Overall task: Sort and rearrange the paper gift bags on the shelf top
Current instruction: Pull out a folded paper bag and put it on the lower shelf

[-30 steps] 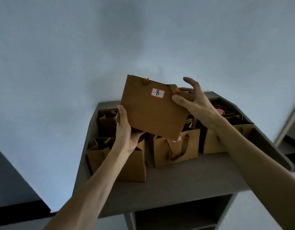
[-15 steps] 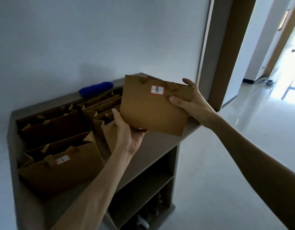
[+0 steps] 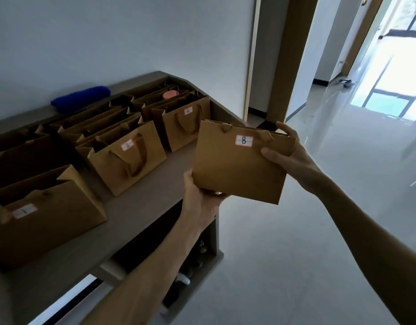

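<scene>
The bag marked 8 [image 3: 239, 163] has come away from the shelf top [image 3: 141, 207] and now hangs in the air off its right end, over the floor, held flat and closed between both hands. The left hand [image 3: 200, 198] cups its lower left corner from beneath, fingers closed on the bottom edge; the right hand [image 3: 289, 156] pinches the upper right corner, thumb on the front face and fingers wrapped behind the rim. Both grips are closed on this 1 bag.

Compared with 1 second ago, when the bag was held up directly above the standing bags and only the wall showed behind it, the view has swung right: the doorway and bright corridor are now visible, and the shelf lies off to the left. Half a second ago the bag was over the shelf's end; now it is clear of it.

On the shelf the front bags read 1 [image 3: 43, 216], 2 [image 3: 129, 158] and 4 [image 3: 183, 123], with more rows behind and a blue cloth [image 3: 80, 98] by the wall. That suggests number order, so 8 probably belongs further right or behind, and is being carried to a new spot.
</scene>
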Demonstrator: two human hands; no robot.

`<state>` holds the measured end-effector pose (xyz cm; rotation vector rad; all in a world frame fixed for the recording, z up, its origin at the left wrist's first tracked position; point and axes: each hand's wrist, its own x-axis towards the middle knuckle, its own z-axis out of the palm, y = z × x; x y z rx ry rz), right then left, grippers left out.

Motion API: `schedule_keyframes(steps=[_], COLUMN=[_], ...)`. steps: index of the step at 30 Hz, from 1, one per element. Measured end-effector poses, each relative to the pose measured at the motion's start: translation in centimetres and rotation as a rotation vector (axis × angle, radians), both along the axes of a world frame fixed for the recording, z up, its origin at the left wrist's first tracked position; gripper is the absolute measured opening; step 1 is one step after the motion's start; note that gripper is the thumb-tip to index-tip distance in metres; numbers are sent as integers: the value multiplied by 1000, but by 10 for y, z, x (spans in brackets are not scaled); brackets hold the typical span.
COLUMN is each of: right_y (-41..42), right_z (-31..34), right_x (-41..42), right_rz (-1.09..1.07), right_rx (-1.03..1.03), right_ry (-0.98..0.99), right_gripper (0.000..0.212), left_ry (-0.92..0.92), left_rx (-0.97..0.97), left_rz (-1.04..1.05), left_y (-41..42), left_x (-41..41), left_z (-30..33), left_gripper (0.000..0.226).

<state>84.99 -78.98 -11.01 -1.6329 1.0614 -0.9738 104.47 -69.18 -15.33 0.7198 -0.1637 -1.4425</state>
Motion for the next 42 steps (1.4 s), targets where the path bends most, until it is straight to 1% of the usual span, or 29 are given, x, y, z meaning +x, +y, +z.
schedule_keyframes(steps=[3, 7, 10, 18, 20, 22, 29, 35, 42], right_y=[5, 11, 12, 7, 1, -1, -11, -18, -46], right_z=[-26, -67, -98, -167, -191, -193, -249, -314, -349], right_x=[-16, -30, -36, -21, -7, 0, 47, 78, 109], right_rz=[19, 65, 112, 141, 151, 161, 178, 173, 194], right_rx=[43, 105, 159, 229, 243, 220, 170, 213, 177], right_ry=[19, 51, 61, 76, 74, 78, 21, -7, -36], right_gripper=[87, 86, 89, 90, 87, 82, 59, 49, 44], left_ry=[41, -16, -21, 60, 39, 30, 17, -31, -131], left_rx=[58, 131, 212, 334, 343, 348, 318, 390, 443], left_rz=[9, 3, 23, 32, 46, 62, 77, 76, 102], left_y=[4, 15, 20, 20, 15, 11, -4, -12, -41], left_x=[-14, -28, -33, -18, -4, 5, 57, 86, 123], left_z=[-28, -69, -97, -156, -183, -192, -263, -313, -349], left_gripper=[43, 45, 43, 43, 46, 47, 46, 43, 40])
